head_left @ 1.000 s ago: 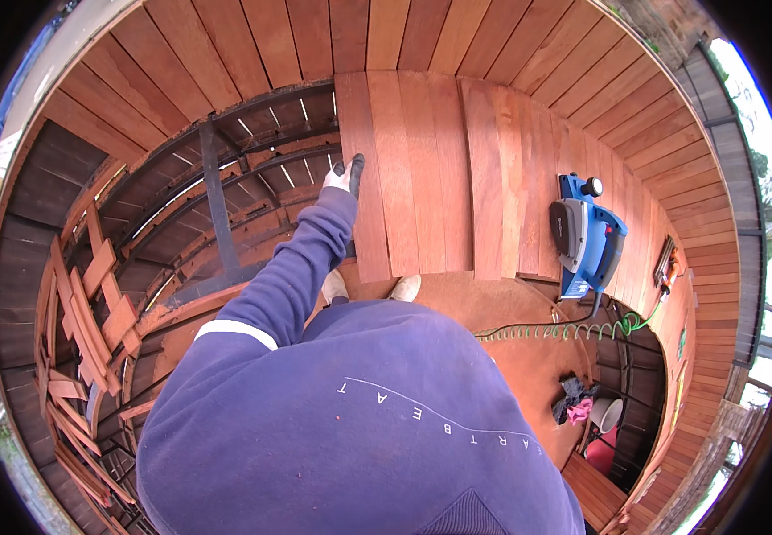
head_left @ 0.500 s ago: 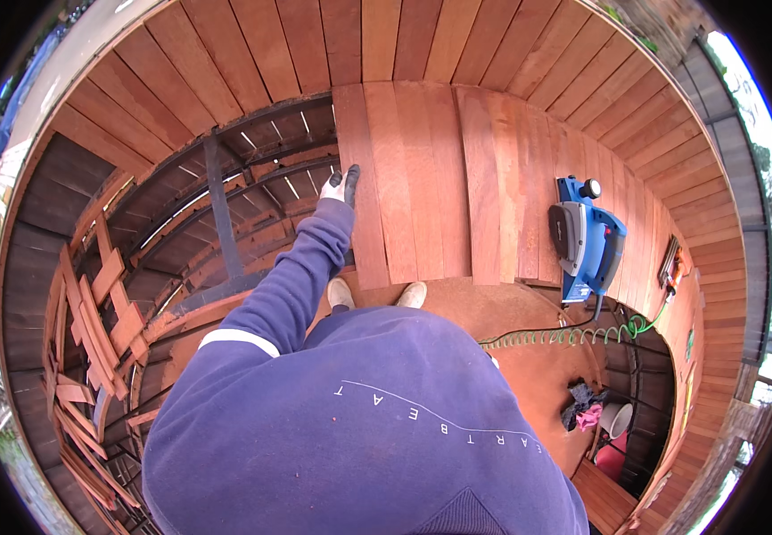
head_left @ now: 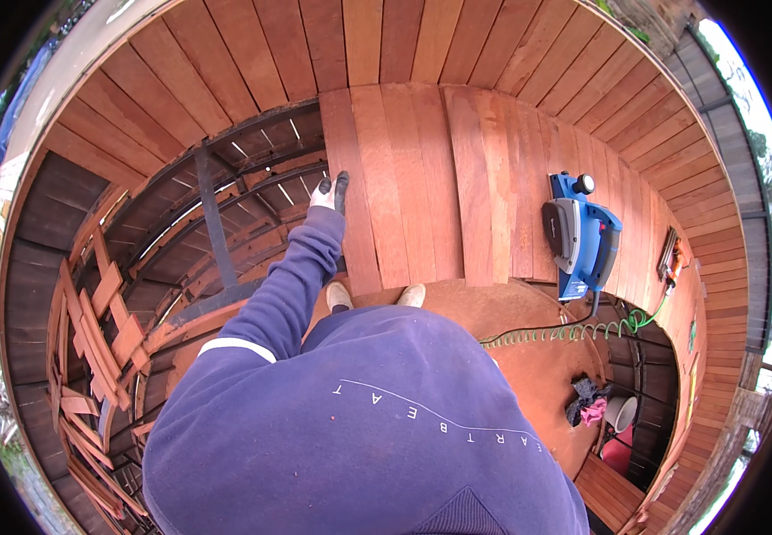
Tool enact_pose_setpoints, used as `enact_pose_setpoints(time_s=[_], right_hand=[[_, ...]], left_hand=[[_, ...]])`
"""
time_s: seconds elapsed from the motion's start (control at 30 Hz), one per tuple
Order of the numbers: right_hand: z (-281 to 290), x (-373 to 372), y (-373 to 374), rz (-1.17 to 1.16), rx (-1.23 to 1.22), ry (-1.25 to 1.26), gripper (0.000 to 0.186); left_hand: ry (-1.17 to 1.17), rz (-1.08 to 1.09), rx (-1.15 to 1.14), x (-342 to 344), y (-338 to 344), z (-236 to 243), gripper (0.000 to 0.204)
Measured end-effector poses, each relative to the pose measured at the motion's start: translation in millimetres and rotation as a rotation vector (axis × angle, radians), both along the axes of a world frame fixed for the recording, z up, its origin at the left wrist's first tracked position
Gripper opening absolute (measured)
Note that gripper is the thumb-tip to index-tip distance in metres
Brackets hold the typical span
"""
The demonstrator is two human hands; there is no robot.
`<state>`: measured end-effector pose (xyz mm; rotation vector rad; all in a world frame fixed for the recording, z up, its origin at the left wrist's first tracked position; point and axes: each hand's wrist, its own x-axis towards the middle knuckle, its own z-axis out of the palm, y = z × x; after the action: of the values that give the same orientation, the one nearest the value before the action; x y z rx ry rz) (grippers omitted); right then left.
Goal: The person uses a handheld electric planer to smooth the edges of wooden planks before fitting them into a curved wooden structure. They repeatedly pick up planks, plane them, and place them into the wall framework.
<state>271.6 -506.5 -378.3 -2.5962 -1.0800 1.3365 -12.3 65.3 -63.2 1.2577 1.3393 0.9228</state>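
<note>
My left hand (head_left: 329,191), in a white glove with dark fingers, is at the left edge of a reddish wooden board (head_left: 345,178), fingers curled at that edge. More boards (head_left: 408,183) lie side by side to its right, one raised strip among them. Left of the hand is an open dark metal frame (head_left: 212,214) with slats below. My right hand is out of view, hidden by my sweatshirt or outside the picture. A blue electric planer (head_left: 591,245) rests on the boards at the right, with an orange-and-silver tool (head_left: 671,260) beyond it.
Loose offcuts (head_left: 101,330) are piled at the left. A green coiled hose (head_left: 609,332) crosses the brown floor (head_left: 537,374) by dark cloth (head_left: 582,397) and a white bucket (head_left: 622,412). A curved plank-topped ledge (head_left: 359,45) rings the area. My shoes (head_left: 411,295) show below the boards.
The view has shifted a little, so the boards and my left hand appear slightly lower in the picture. The hand stays at the same board edge; the tools have not moved.
</note>
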Motion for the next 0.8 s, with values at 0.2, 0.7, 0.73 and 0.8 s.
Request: enact_pose_setpoints(time_s=[0.2, 0.7, 0.73, 0.8], right_hand=[[-13.2, 5.8, 2.1, -0.122, -0.023, -0.002, 0.043], [46.6, 9.5, 61.8, 0.256, 0.029, -0.071, 0.041], [42.5, 10.5, 58.6, 0.204, 0.030, -0.071, 0.042], [34.2, 10.9, 46.4, 0.087, 0.028, -0.070, 0.044]], left_hand=[[0.013, -0.032, -0.016, -1.1, 3.1, 0.4, 0.046], [0.055, -0.006, 0.044, 1.3, 8.3, -15.7, 0.049], [0.050, -0.026, 0.014, 1.0, 10.2, -16.4, 0.051], [0.041, -0.077, -0.049, 2.9, 18.5, -24.6, 0.055]])
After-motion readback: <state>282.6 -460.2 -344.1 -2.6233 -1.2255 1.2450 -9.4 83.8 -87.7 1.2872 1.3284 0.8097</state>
